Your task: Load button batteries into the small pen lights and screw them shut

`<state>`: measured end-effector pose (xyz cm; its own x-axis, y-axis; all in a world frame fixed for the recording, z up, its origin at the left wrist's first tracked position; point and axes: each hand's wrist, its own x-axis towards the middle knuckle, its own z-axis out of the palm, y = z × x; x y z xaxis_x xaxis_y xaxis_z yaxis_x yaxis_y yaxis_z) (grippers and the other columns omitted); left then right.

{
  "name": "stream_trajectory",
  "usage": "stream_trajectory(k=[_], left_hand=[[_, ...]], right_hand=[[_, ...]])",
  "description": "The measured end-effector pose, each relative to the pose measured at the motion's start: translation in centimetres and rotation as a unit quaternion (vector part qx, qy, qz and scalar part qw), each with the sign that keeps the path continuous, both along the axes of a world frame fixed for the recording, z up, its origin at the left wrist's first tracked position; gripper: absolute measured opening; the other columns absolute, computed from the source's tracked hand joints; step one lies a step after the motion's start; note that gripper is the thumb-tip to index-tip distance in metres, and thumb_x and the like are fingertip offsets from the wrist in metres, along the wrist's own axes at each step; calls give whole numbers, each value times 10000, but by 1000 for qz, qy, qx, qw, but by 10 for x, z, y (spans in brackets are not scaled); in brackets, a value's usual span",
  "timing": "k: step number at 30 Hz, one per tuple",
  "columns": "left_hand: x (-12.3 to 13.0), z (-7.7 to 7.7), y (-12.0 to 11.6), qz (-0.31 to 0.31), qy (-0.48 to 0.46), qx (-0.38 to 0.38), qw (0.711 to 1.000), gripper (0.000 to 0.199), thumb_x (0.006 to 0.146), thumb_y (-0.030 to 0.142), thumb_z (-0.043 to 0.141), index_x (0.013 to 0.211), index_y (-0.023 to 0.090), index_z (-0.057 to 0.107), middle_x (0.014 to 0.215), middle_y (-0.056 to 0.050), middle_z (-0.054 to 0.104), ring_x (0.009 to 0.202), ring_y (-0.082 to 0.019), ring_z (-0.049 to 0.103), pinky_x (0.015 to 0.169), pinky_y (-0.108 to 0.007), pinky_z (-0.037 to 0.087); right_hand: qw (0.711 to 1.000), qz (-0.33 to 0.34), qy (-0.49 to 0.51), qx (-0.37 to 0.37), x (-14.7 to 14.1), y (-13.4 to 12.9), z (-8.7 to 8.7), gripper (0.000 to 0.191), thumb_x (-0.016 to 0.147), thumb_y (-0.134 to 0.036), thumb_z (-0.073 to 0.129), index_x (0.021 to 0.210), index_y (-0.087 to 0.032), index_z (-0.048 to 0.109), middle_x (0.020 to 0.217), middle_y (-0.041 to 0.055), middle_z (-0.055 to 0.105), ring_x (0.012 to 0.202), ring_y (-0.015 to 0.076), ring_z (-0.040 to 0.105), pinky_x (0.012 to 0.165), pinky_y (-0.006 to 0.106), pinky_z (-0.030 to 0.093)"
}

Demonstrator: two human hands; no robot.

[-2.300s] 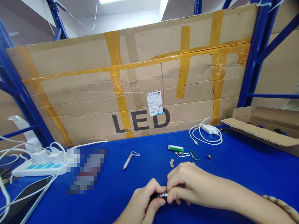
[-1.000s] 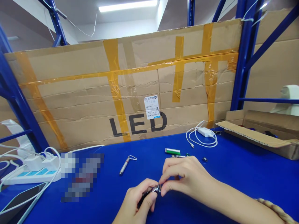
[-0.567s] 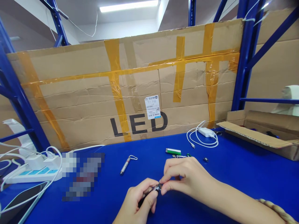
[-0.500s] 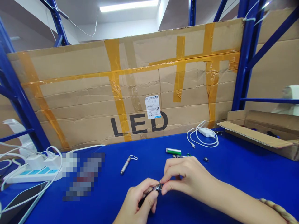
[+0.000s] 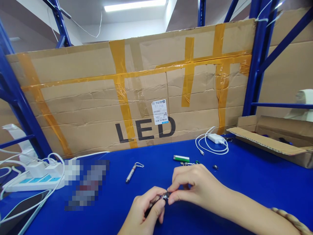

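Note:
Low in the middle of the view, my left hand is wrapped round a small dark object with a shiny metallic end. The fingertips of my right hand pinch at that metallic end; whatever lies between them is too small to make out. Beyond my right hand lie a green and silver cylinder and small metal parts partly hidden by the hand. A silver penlight with a carabiner clip rests to the left. One small dark piece sits to the right.
A white cable with an adapter lies at the back right, near an open cardboard box. On the left are a power strip, a phone and a blurred-out item. Taped cardboard stands behind the blue table.

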<state>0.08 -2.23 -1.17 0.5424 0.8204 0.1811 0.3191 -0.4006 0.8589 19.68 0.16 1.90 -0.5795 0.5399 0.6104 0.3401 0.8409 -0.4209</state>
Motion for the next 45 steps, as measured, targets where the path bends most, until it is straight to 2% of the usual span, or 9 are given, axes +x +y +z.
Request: stream_trajectory(k=[10,16,28,35,45], left_hand=[[1,5,-5,-52,16,22,998,377,910,438,357,912,113,549,579,14,456,541,-96,388,558,-188,296],[1,4,-5,-56,9,28,998,393,914,447,348,932,112,552,576,12,457,534,-95,386,549,-188,294],[1,5,-6,-44,10,31,999,385,914,428,364,963,107,571,577,5,470,536,-100,401,547,-190,303],[2,7,-6,-60,38,54,996,321,917,333,350,923,111,583,603,-5,522,563,-101,437,592,-172,339],[1,3,-4,-60,48,59,995,282,908,290,350,911,114,570,635,-18,554,597,-110,484,612,-169,356]], right_hand=[[994,68,-65,-53,8,-3,13,196,669,-337,740,734,-155,709,633,-11,598,555,53,504,512,151,354],[991,76,-56,-95,10,0,15,182,654,-324,749,734,-164,712,641,-14,603,560,58,494,522,156,368],[993,74,-66,-60,12,2,16,244,726,-408,672,760,-171,716,650,3,609,566,78,496,520,181,363],[992,76,-86,-58,9,-3,17,240,731,-390,673,727,-153,709,662,10,621,584,82,532,544,181,376],[992,74,-89,-44,7,-2,11,289,763,-436,623,726,-158,693,694,11,638,615,88,562,559,179,384]])
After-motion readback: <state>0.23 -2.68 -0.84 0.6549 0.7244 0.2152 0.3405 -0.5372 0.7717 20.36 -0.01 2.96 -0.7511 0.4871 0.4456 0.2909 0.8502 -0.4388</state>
